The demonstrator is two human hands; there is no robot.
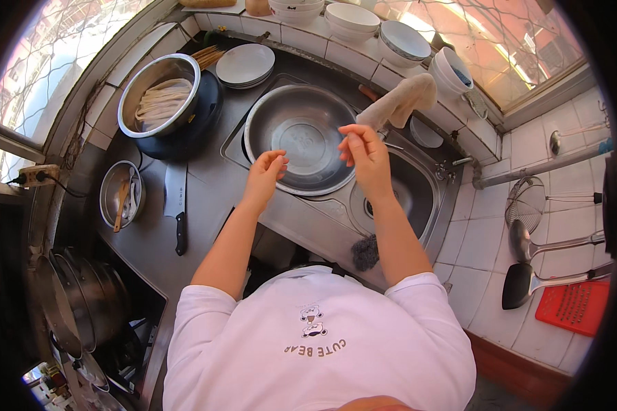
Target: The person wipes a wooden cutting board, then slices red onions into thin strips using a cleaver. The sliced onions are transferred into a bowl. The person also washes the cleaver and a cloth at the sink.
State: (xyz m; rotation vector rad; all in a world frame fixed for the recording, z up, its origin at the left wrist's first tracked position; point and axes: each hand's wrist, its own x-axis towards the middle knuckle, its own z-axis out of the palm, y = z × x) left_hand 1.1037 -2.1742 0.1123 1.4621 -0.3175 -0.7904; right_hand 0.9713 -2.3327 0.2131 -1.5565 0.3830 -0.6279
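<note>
A wide stainless-steel basin rests over the left bowl of a double sink, with no contents visible in it. Above its near left rim I hold my left hand, fingers loosely bent and nothing seen in them. My right hand hovers over the basin's right rim, fingers curled but apart and seemingly bare. Just beyond that hand, a beige cloth is draped over what looks like the faucet. To the right lies the other sink bowl, partly covered by my forearm. A dark scouring pad sits at the sink's front edge.
A cleaver lies on the steel counter, beside a small bowl of spoons. Behind them, a metal pot holds pale strips. Stacked plates and ledge bowls stand at the back. Utensils, including a skimmer, hang right.
</note>
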